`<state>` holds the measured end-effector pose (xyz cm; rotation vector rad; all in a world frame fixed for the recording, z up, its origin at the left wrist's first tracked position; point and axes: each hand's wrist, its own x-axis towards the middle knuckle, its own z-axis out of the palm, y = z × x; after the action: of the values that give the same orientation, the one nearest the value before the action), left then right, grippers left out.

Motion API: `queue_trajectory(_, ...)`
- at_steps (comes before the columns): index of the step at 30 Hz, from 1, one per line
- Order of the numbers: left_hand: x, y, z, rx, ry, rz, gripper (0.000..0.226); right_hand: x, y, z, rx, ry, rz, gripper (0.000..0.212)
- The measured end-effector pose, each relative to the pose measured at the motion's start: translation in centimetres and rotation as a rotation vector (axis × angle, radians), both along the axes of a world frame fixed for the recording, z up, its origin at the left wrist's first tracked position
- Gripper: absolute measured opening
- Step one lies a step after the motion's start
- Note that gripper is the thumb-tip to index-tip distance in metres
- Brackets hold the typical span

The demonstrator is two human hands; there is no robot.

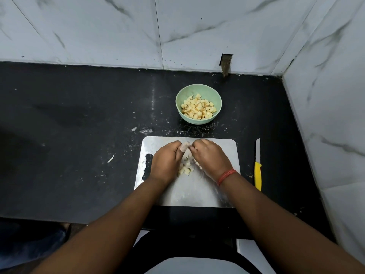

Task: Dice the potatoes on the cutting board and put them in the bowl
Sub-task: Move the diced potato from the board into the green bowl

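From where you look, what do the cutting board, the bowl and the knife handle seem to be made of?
Cutting board: probably steel; it is grey with a dull, smeared shine. Bowl: matte pale green, likely plastic or a similar composite, with no glaze shine. Knife handle: smooth bright yellow, most likely plastic.

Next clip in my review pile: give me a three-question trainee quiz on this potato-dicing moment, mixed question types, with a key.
1. True or false: the knife is held in the right hand.
2. Multiple choice: where are potato cubes visible? A) only in the bowl B) only on the cutting board C) in both
3. Fill in: the left hand and right hand are cupped around the cubes on the ____.

Key:
1. False; the knife lies on the counter, right of the board.
2. C
3. cutting board
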<state>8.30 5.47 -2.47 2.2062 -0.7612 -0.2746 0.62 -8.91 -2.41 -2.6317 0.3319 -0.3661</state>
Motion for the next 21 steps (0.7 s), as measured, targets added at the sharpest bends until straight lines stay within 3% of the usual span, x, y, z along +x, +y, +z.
queue_trajectory(4, -0.7, -1.2, 1.7, -0.26, 0.222, 0.093, 0.059, 0.0, 0.8, 2.2, 0.439, -0.036, -0.233, 0.03)
queue_trajectory(9, -0.4, -3.4, 3.7, -0.435, 0.401, 0.135, 0.055, 1.0, 1.2, 4.4, 1.446, -0.169, -0.517, 0.032)
queue_trajectory(12, 1.0, -5.4, 5.2, -0.497, 0.478, 0.159, 0.052, 3.4, -0.8, 6.6, 1.71, -0.228, -0.635, 0.021)
queue_trajectory(15, 3.4, -8.5, 7.8, -0.545, 0.499, 0.21, 0.053, 7.2, -3.1, 9.3, 1.742, -0.309, -0.648, 0.016)
queue_trajectory(17, 5.7, -10.8, 9.0, -0.528, 0.487, 0.234, 0.058, 10.0, -4.7, 10.3, 1.621, -0.328, -0.644, 0.018)
queue_trajectory(19, 8.0, -12.5, 9.5, -0.453, 0.553, 0.261, 0.067, 12.3, -6.4, 10.1, 1.328, -0.27, -0.618, 0.017)
queue_trajectory(21, 9.5, -13.4, 9.7, -0.37, 0.61, 0.265, 0.083, 13.5, -7.9, 9.9, 0.851, -0.058, -0.525, 0.014)
